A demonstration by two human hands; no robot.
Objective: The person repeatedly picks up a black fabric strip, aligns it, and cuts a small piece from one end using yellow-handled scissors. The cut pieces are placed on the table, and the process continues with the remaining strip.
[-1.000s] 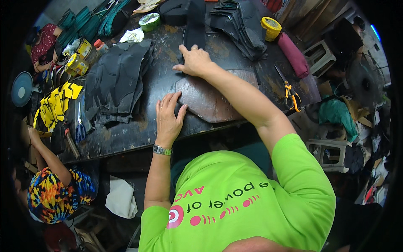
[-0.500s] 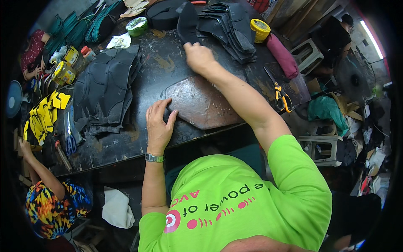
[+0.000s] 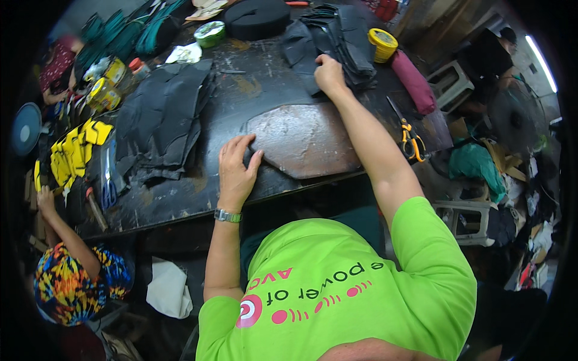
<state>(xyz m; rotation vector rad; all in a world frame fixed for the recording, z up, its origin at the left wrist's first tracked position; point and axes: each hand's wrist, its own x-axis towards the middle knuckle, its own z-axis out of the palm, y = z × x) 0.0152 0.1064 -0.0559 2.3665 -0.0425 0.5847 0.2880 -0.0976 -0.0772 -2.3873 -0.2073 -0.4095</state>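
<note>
My left hand (image 3: 238,171) rests at the left edge of a brown, scuffed, angular board (image 3: 304,141), with fingers spread and nothing in them. That board lies flat near the front edge of the dark table. Farther off, my right hand (image 3: 330,74) reaches to a pile of black cut sheet pieces (image 3: 352,36). Its fingers are closed on the near edge of a black piece (image 3: 323,43) over that pile; the fingertips are partly hidden. A second stack of black cut pieces (image 3: 159,117) lies left of the board.
Orange-handled scissors (image 3: 412,141) lie right of the board, near a maroon roll (image 3: 414,83) and a yellow tub (image 3: 382,45). A green tub (image 3: 209,34) and black roll (image 3: 257,18) stand behind. Left are yellow pieces (image 3: 75,151), blue-handled scissors (image 3: 108,189) and a co-worker's hand (image 3: 46,201).
My right hand has moved right with the black piece, from beside the black roll to the pile. My left hand keeps its place by the board. The whole view has shifted slightly.
</note>
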